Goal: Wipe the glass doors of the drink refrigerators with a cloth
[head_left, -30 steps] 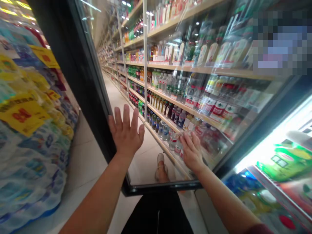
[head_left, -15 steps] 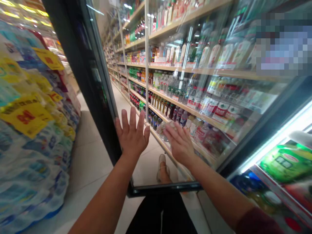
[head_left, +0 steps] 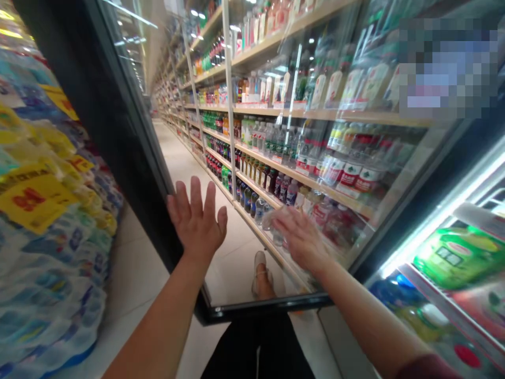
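Note:
A glass door [head_left: 244,273] in a black frame stands swung out in front of me. My left hand [head_left: 198,218] lies flat against the pane beside the frame's left upright, its fingers spread and nothing in it. Under the fingers of my right hand [head_left: 305,242] is a pale, crumpled cloth [head_left: 271,216], pressed to the lower middle of the glass. The hand is a little blurred, and its palm hides part of the cloth.
Through the pane show long shelves [head_left: 300,171] of bottled drinks and a tiled aisle. Stacked, wrapped bottle packs [head_left: 51,295] with yellow price signs [head_left: 33,199] stand at left. At right, a lit cooler [head_left: 445,310] holds bottles and a green package [head_left: 460,255].
My right hand has slid slightly right and down over the glass with the cloth. The left side of the door frame and my left hand have shifted left in view.

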Motion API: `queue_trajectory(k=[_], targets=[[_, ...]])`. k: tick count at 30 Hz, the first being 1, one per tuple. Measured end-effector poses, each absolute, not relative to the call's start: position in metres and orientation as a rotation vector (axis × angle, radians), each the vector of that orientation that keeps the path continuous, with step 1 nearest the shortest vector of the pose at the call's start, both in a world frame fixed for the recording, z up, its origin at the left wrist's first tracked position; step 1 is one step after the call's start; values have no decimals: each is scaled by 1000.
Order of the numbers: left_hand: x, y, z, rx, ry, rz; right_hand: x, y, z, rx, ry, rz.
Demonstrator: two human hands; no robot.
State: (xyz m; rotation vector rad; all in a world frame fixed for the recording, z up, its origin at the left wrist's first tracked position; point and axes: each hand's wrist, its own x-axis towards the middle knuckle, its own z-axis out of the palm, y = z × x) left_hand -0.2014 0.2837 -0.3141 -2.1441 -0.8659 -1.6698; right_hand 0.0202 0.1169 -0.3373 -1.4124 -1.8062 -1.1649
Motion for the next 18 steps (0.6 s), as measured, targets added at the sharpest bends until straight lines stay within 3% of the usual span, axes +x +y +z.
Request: queue_trajectory(k=[5, 11, 13, 18], targets=[[-202, 284, -314, -2133, -861, -1669, 83, 100, -288, -1420, -1061, -1194], [-202, 288, -315, -2070, -788, -1648, 95, 78, -403, -1484, -1346, -1229], [-202, 288, -315, -2068, -771, -1645, 110, 67, -413, -1501, -1425, -1209], [-201, 286, -314, -2035, -780, -1644, 171, 52, -350, -1546, -857, -1177]])
